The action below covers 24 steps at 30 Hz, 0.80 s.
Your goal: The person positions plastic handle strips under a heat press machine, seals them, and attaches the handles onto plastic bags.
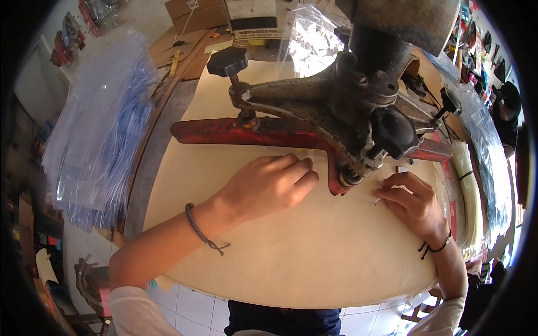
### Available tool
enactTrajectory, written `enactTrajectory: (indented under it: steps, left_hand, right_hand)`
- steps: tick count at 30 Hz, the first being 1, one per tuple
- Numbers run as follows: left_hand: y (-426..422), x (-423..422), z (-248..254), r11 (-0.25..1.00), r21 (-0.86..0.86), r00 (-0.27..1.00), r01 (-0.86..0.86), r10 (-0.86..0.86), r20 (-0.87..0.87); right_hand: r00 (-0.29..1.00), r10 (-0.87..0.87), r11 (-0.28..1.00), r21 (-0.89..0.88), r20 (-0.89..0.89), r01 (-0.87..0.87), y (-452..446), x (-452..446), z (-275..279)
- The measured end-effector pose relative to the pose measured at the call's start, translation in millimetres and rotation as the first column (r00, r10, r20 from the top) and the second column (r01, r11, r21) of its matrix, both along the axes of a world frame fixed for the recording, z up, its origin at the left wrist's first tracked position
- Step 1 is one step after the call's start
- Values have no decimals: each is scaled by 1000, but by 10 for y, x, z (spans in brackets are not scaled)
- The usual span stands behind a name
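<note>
My left hand (274, 182) rests on the tan board (291, 246), just in front of a red metal bar (224, 131). Its fingers are curled, and whatever lies under them is hidden. To the right, my right hand (412, 201) has thumb and forefinger pinched at the edge of a clear plastic sheet (367, 192), hard to see against the board. Between and above both hands stands the heavy metal press head (319, 98), with black knobs and the red bar clamped beneath it. The sheet partly passes under the bar.
A tall pile of clear plastic sleeves (101, 129) lies on the left. More plastic (487, 162) and a pale bundled strip stack (465, 196) are on the right. Cardboard boxes (252, 19) and crumpled clear plastic (314, 45) stand behind the press. The board's curved front edge is near my body.
</note>
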State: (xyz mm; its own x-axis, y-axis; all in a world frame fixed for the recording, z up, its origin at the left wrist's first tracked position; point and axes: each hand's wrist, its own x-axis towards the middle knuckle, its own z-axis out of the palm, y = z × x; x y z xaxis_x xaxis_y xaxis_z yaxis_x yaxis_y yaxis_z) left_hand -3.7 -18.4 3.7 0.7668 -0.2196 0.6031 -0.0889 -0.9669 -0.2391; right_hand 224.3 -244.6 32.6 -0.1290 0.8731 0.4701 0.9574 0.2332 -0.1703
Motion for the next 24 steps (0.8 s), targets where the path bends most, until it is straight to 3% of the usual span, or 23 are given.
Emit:
enactTrajectory:
  steps: [3, 24]
  left_hand:
    - [-10, -25, 40, 1000, -1, 998, -12, 12, -61]
    - [-19, -23, 57, 1000, -10, 998, -9, 8, -60]
  right_hand:
    - [1000, -10, 1000, -4, -1, 10, -5, -10, 7]
    - [1000, -10, 1000, -17, -10, 10, -13, -1, 1]
